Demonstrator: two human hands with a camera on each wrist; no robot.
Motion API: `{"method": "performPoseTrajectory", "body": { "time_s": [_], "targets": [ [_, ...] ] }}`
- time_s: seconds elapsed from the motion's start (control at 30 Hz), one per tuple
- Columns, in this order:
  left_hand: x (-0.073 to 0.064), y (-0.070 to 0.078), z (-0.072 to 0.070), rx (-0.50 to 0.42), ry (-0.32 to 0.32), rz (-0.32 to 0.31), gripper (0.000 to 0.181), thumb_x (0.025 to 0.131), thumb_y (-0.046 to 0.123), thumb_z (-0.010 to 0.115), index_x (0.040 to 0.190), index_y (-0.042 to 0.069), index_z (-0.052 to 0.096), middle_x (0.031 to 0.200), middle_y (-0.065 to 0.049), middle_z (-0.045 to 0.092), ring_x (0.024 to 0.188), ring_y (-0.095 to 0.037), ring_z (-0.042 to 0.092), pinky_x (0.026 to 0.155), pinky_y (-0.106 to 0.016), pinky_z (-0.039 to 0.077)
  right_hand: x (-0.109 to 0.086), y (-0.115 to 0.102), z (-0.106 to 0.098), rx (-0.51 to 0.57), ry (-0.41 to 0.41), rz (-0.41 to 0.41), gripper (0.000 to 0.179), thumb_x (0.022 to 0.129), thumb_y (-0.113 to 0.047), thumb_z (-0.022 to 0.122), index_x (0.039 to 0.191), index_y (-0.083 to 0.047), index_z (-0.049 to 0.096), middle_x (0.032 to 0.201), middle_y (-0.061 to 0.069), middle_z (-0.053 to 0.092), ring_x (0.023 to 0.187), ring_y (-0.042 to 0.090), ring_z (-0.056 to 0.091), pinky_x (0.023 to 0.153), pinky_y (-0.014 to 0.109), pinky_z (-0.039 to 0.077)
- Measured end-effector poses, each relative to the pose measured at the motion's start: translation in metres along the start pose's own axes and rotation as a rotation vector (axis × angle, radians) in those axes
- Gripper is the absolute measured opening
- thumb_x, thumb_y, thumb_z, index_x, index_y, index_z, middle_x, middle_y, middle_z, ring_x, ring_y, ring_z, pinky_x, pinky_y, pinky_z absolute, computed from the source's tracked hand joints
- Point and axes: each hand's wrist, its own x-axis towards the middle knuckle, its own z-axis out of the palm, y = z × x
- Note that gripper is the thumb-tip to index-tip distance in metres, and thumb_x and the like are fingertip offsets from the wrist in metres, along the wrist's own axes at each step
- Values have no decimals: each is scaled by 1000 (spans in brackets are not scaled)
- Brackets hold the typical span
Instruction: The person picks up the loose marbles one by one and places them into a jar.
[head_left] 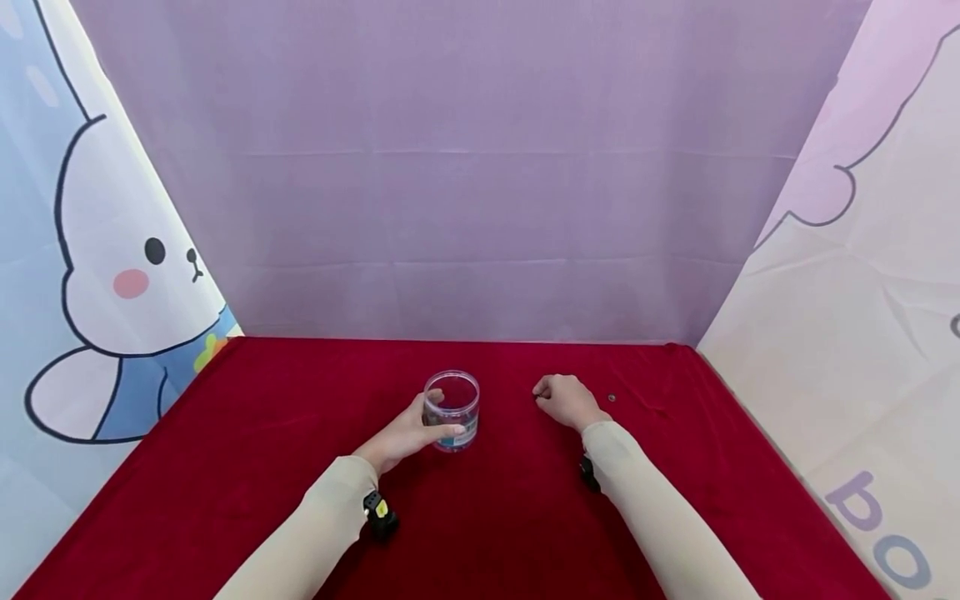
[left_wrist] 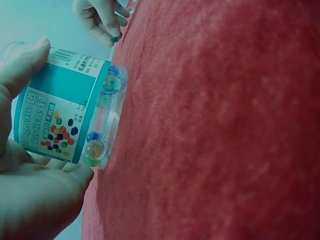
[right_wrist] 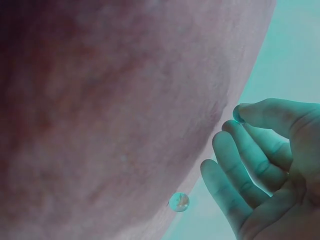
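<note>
My left hand grips a clear plastic jar around its side, thumb on one face and fingers on the other. The jar has no lid and wears a turquoise and white label. Several coloured glass marbles lie at its bottom, which is at or just above the cloth. To the right of the jar, low over the cloth, my right hand pinches a dark-looking marble between thumb and fingertip. Another clear marble lies on the cloth just right of that hand.
A red cloth covers the table. Behind it hangs a plain purple curtain. Printed cloth panels stand at the left and the right. Small dark cameras are strapped to both wrists.
</note>
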Motion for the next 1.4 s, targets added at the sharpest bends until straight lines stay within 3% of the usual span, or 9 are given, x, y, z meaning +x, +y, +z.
{"method": "performPoseTrajectory", "body": {
  "time_s": [1.13,1.4],
  "targets": [
    [1,-4,0,-37,4,5,96,86,39,80,157,8,22,159,-12,30,140,-36,32,109,-61,33,-21,-28,-10,83,64,-114,21,93,-10,72,113,-7,72,107,2,69,102,22,65,84,39,55],
    [0,-4,-1,-38,8,-4,97,84,40,81,157,10,23,158,-10,30,139,-35,32,109,-61,33,-22,-38,-13,81,108,-184,19,93,-10,72,112,-10,73,104,1,69,97,19,65,83,37,55]
  ]
}}
